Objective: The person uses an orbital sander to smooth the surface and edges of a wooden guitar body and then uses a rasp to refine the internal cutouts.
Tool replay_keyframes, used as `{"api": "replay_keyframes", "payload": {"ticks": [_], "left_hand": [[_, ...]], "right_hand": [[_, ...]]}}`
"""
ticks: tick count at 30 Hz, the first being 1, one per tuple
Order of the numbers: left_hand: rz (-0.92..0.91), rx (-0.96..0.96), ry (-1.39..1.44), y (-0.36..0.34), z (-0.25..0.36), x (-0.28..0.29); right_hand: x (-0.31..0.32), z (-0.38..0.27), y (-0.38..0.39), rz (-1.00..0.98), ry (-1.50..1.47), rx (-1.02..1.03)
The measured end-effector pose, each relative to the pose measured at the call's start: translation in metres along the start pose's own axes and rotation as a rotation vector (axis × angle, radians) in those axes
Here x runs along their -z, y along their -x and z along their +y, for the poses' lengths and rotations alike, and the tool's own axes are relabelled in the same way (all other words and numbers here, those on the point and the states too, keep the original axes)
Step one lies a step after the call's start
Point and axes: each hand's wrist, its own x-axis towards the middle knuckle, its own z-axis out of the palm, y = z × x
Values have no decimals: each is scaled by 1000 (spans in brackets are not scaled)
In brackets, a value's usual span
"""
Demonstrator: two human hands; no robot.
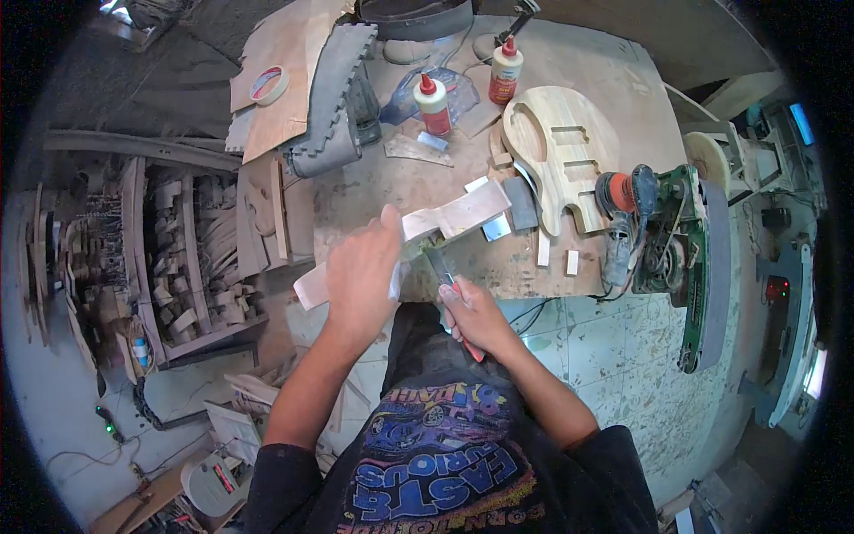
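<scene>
My left hand (363, 276) is closed around a long pale wooden piece (467, 212), held slanting over the front edge of the workbench. Its wide end points to the far right, and the other end sticks out left of my hand. In my right hand (478, 316) is a tool with a red handle and a flat grey blade (439, 265); I cannot tell whether it is a chisel or a knife. The blade's tip is at the near side of the wood, close to my left fingers, and contact is unclear. My left fingertips are partly hidden.
On the workbench (356, 200) lie a pale guitar body (600, 133) with cut-out pockets, two glue bottles (434, 111) with red caps, and small wood offcuts (572, 262). A power sander (628, 191) and a green belt sander (714, 276) stand right. Shelves of wood scraps (191, 303) line the left.
</scene>
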Motion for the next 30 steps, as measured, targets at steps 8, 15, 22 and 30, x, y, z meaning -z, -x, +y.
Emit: {"api": "replay_keyframes", "payload": {"ticks": [8, 15, 22, 30], "left_hand": [[-76, 15, -10, -5, 6, 14], [-71, 38, 2, -3, 6, 11], [-136, 107, -17, -6, 11, 14], [-102, 87, -4, -7, 10, 17]], "right_hand": [[23, -11, -4, 6, 351, 78], [37, -38, -10, -26, 499, 68], [47, -46, -16, -86, 564, 65], [48, -51, -19, -95, 621, 54]]}}
